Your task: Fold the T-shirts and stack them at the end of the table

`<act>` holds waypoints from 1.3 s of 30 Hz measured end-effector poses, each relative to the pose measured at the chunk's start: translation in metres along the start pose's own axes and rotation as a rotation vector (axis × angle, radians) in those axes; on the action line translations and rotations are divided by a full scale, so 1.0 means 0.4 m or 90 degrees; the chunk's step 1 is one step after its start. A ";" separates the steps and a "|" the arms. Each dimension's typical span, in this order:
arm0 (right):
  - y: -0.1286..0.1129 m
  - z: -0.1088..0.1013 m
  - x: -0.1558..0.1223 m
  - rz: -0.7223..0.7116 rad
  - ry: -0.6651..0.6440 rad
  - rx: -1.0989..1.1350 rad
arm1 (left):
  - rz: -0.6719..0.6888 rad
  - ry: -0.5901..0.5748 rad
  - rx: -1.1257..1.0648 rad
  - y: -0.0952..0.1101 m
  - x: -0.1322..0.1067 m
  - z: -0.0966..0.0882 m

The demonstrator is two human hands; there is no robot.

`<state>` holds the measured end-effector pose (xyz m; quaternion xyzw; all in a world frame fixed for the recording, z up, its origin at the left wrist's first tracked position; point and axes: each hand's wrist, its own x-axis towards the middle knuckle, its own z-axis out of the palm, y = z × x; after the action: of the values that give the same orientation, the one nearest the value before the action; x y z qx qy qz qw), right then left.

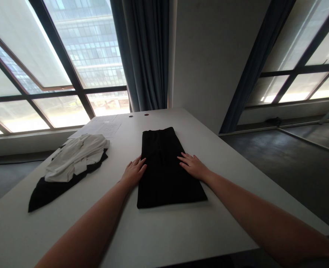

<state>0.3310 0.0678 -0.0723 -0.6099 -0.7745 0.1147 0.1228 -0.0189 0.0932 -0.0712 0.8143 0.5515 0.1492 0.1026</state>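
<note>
A black garment [164, 178], folded into a flat long panel, lies on the white table [164, 234] in front of me. Which kind of garment it is, I cannot tell. Along its left edge rests my left hand [134, 172], palm down, fingers extended and touching the cloth. On the opposite side, my right hand [192, 166] lies flat over the right edge with its fingers spread. Neither hand grips anything.
To the left, a crumpled white garment [77, 156] is heaped on black cloth [50, 193]. Papers [104, 128] lie behind it. Two small round holes or discs [146, 114] show near the far edge. Curtains, windows and a wall stand beyond the table.
</note>
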 end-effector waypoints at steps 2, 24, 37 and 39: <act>0.016 -0.001 0.038 -0.005 0.002 -0.002 | -0.016 0.002 0.010 -0.011 0.041 0.005; 0.154 -0.041 0.437 0.019 0.072 0.131 | -0.064 0.085 -0.080 -0.099 0.464 0.045; 0.214 -0.039 0.623 0.002 0.104 0.238 | -0.082 0.119 -0.258 -0.150 0.657 0.058; 0.211 -0.041 0.628 0.003 0.132 0.242 | -0.076 0.133 -0.290 -0.153 0.664 0.058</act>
<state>0.3571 0.3318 -0.0718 -0.5857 -0.7208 0.1957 0.3146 0.0285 0.3626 -0.0787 0.7162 0.5586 0.3464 0.2346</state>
